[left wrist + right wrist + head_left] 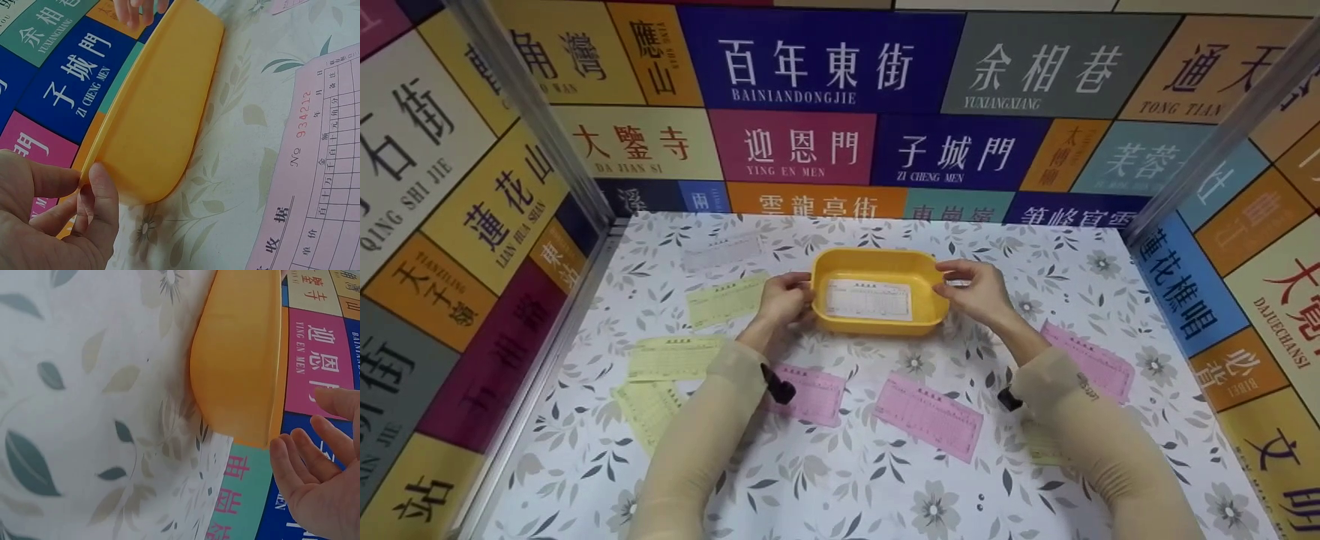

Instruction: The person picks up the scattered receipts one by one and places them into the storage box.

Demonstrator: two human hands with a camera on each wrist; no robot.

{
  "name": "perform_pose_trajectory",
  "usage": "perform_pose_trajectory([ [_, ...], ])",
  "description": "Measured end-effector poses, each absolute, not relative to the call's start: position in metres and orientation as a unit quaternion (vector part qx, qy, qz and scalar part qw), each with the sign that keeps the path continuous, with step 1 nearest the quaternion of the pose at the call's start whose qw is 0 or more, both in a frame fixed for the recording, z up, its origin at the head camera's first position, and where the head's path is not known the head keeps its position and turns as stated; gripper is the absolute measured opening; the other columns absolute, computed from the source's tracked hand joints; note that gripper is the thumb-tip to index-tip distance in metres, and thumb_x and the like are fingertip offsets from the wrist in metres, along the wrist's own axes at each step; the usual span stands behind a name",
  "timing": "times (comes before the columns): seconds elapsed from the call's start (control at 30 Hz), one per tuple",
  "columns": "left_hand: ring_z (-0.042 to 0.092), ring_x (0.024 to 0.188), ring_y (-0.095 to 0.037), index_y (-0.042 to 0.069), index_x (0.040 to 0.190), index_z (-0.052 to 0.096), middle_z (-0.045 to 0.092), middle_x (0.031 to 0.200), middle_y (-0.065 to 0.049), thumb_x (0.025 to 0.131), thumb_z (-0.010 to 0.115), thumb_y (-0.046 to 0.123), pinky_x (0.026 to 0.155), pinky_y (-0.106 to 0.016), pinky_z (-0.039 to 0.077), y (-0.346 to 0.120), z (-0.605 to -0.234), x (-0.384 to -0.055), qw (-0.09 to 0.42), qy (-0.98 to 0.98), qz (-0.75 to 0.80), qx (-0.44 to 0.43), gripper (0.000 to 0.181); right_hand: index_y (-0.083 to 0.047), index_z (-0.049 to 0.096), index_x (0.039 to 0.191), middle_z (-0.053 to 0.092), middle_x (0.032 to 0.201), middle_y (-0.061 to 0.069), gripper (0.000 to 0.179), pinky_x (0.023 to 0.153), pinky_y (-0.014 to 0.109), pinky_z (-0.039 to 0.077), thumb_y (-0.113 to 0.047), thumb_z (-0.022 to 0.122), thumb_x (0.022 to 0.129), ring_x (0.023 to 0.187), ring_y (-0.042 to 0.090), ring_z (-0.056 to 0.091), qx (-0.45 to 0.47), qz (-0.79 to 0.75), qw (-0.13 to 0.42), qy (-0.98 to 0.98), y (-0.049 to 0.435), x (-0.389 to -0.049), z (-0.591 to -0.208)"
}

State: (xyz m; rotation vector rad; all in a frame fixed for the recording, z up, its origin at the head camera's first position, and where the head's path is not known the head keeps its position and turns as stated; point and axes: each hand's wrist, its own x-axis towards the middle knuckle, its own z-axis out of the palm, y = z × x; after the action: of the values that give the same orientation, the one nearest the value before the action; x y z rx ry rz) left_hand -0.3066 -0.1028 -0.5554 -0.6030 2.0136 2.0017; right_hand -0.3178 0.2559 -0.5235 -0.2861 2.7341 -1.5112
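A shallow yellow plastic tray (877,328) with rounded corners stands near the back of the table, and a white receipt slip (868,300) lies inside it. At the tray's left end my left hand (786,298) pinches the rim between thumb and fingers, plain in the left wrist view (73,211). My right hand (979,291) is at the opposite end. In the right wrist view its fingertips (279,449) are right at the tray's rim, while the thumb stands apart and the fingers are loosely bent.
Pink slips (930,415) lie in front of the tray and to the right. Yellow slips (675,358) lie on the left, some overlapping, and another (1041,444) is partly under the right forearm. A white slip (724,251) lies back left. Sign-patterned walls (795,150) enclose the flowered tabletop.
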Motion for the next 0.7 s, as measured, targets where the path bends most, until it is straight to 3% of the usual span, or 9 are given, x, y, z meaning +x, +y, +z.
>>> perform_pose_trajectory([
  [0.13, 0.073, 0.098, -0.019, 0.007, 0.148, 0.069, 0.073, 0.137, -0.015, 0.098, 0.062, -0.002, 0.096, -0.040, 0.064, -0.104, -0.556, -0.306, 0.117, 0.688, 0.688, -0.197, 0.051, 0.003, 0.077, 0.136, 0.077, 0.141, 0.026, 0.042, 0.109, 0.046, 0.065, -0.008, 0.082, 0.096, 0.132, 0.047, 0.073, -0.092, -0.464, -0.011, 0.881, 0.268, -0.315, -0.523],
  [0.23, 0.073, 0.097, -0.019, 0.006, 0.149, 0.068, 0.073, 0.136, -0.015, 0.098, 0.062, -0.002, 0.096, -0.040, 0.063, -0.105, -0.556, -0.306, 0.117, 0.687, 0.691, -0.193, 0.052, 0.002, 0.077, 0.137, 0.077, 0.141, 0.026, 0.043, 0.113, 0.059, 0.061, -0.010, 0.082, 0.096, 0.132, 0.048, 0.073, -0.087, -0.444, -0.012, 0.892, 0.276, -0.313, -0.523],
  [0.53, 0.074, 0.101, -0.021, 0.010, 0.147, 0.068, 0.075, 0.135, -0.014, 0.100, 0.062, -0.001, 0.098, -0.040, 0.064, -0.104, -0.555, -0.306, 0.126, 0.690, 0.682, -0.206, 0.049, 0.000, 0.065, 0.153, 0.067, 0.155, 0.028, 0.057, 0.120, 0.067, 0.053, -0.020, 0.078, 0.102, 0.140, 0.053, 0.064, -0.090, -0.387, 0.026, 0.917, 0.304, -0.301, -0.526],
  [0.7, 0.072, 0.094, -0.018, 0.010, 0.146, 0.069, 0.075, 0.130, -0.012, 0.099, 0.062, -0.001, 0.091, -0.037, 0.064, -0.103, -0.556, -0.306, 0.120, 0.698, 0.678, -0.200, 0.048, 0.000, 0.059, 0.159, 0.064, 0.158, 0.030, 0.064, 0.122, 0.070, 0.049, -0.030, 0.076, 0.104, 0.144, 0.054, 0.060, -0.091, -0.343, 0.038, 0.934, 0.320, -0.294, -0.528],
])
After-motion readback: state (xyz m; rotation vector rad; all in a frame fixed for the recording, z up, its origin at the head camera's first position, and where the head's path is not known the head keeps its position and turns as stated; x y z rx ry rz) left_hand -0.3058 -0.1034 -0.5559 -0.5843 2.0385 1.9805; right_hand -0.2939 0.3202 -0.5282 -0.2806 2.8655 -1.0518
